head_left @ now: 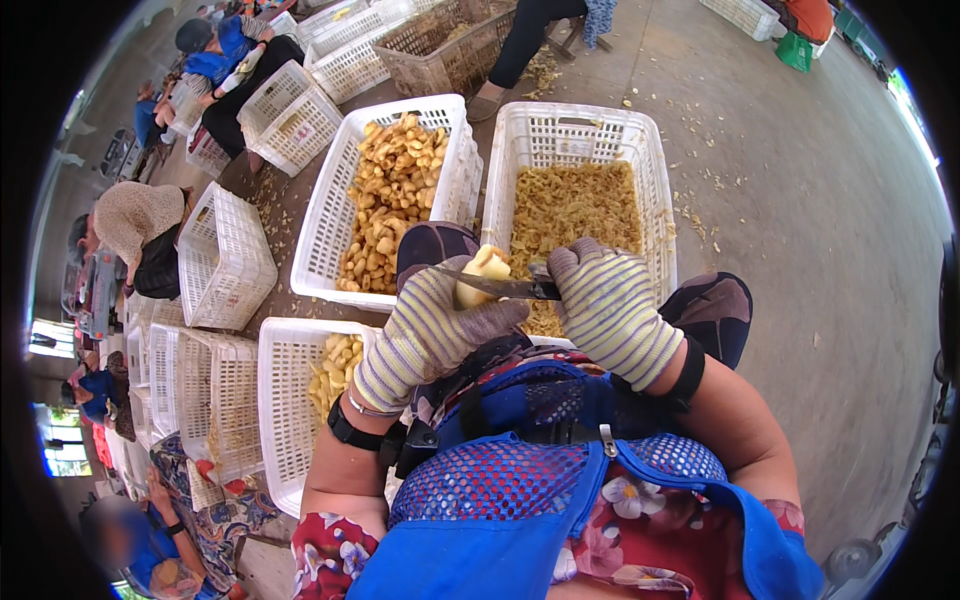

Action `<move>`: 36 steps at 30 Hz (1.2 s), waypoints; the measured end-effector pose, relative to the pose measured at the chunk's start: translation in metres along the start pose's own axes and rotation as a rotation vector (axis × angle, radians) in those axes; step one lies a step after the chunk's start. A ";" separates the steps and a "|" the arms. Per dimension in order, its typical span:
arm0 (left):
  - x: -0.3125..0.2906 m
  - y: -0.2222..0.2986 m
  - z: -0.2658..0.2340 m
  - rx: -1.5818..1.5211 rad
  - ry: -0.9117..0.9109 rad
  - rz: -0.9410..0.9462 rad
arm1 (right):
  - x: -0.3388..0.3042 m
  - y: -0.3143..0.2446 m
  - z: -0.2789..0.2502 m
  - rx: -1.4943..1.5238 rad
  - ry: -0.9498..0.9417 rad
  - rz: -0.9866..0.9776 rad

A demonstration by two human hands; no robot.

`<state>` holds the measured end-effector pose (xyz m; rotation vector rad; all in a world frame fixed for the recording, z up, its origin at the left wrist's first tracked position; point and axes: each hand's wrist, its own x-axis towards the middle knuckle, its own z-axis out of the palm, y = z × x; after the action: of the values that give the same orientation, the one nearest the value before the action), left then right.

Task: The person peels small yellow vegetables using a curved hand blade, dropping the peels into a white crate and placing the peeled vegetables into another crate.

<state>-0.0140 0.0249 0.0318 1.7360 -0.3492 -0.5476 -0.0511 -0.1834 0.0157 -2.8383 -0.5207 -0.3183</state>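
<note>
My left hand [425, 325], in a striped knit glove, grips a partly peeled piece of ginger [485, 268], pale with a brown patch at its top. My right hand [612, 308], in a matching glove, is closed round the dark handle of a knife [508, 287]. The blade points left and lies across the ginger, close to the left fingers. Below and beyond my hands, between my knees, a white crate [660, 190] holds brown peelings [575, 205]. Unpeeled ginger [395, 175] fills another white crate [315, 245] at the far left.
Peeled yellow pieces [335, 370] lie in a white crate [285, 450] left of my left forearm. More crates [225, 260] stand further left, near seated co-workers. Peel scraps [700, 225] litter the concrete floor. A seated person's leg [520, 50] is beyond the crates.
</note>
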 end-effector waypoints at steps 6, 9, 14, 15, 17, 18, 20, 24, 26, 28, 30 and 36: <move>0.004 -0.009 0.006 0.048 0.074 0.057 | 0.001 0.001 0.003 -0.015 0.008 0.000; 0.005 -0.012 0.007 0.040 0.093 0.059 | 0.003 -0.001 0.001 -0.028 -0.003 0.005; 0.004 -0.003 0.014 0.178 0.211 0.095 | 0.004 -0.003 -0.003 -0.015 -0.056 0.030; 0.004 -0.003 0.013 0.211 0.229 0.098 | 0.005 -0.003 -0.002 -0.014 -0.061 0.027; 0.002 -0.006 0.009 0.122 0.142 0.134 | 0.006 -0.003 -0.001 -0.007 -0.073 0.035; 0.002 -0.006 0.008 0.063 0.089 0.152 | 0.006 -0.003 -0.002 -0.003 -0.077 0.040; 0.000 -0.003 0.008 0.019 0.041 0.155 | 0.006 -0.006 -0.005 -0.016 -0.042 0.005; -0.003 0.007 0.014 0.075 0.048 0.117 | 0.007 -0.005 -0.003 -0.054 -0.034 -0.014; -0.004 -0.004 0.021 -0.019 0.103 0.149 | 0.007 -0.004 0.002 -0.073 -0.076 0.001; -0.003 -0.007 0.022 -0.122 0.150 0.187 | 0.009 -0.004 0.002 -0.086 -0.107 0.017; -0.005 -0.004 0.017 -0.215 0.062 0.087 | 0.010 -0.004 -0.001 -0.027 -0.132 0.051; -0.005 -0.009 0.019 -0.319 0.016 0.052 | 0.010 -0.002 0.006 -0.042 -0.091 0.034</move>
<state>-0.0291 0.0140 0.0210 1.4190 -0.2778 -0.5207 -0.0416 -0.1764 0.0132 -2.9097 -0.4886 -0.1974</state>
